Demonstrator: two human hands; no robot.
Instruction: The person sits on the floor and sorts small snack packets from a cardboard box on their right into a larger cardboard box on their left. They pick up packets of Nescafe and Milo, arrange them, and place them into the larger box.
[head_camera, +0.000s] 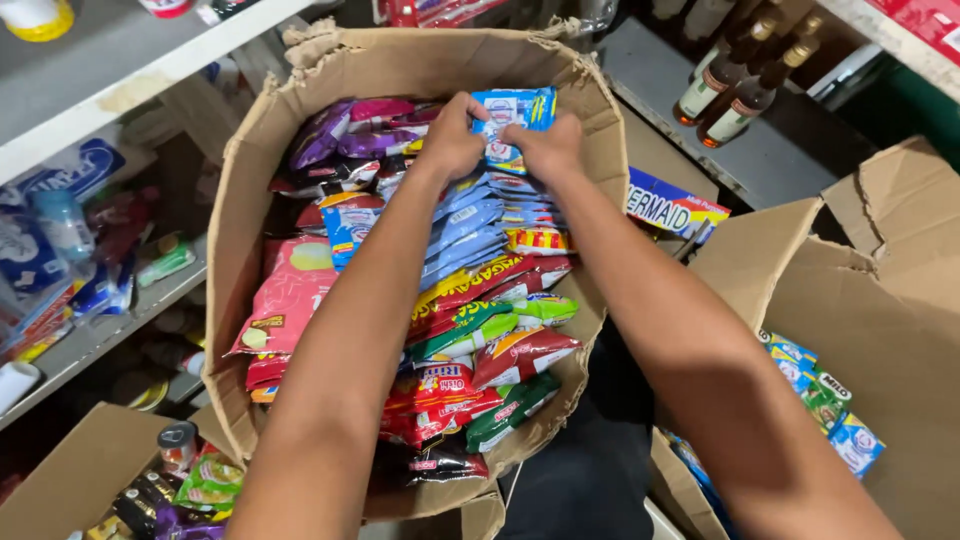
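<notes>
Both hands, left hand (450, 135) and right hand (548, 148), are pinching a blue snack packet (513, 115) with closed fingers at the far end of the overfilled cardboard box (240, 230), risking neighbouring blue packets (465, 225) riding up with it, or the torn rim buckling.

Snack packets (470, 330) in box (240, 260) (centre); shelves (90, 70) left; bottles (735, 90) behind right
</notes>
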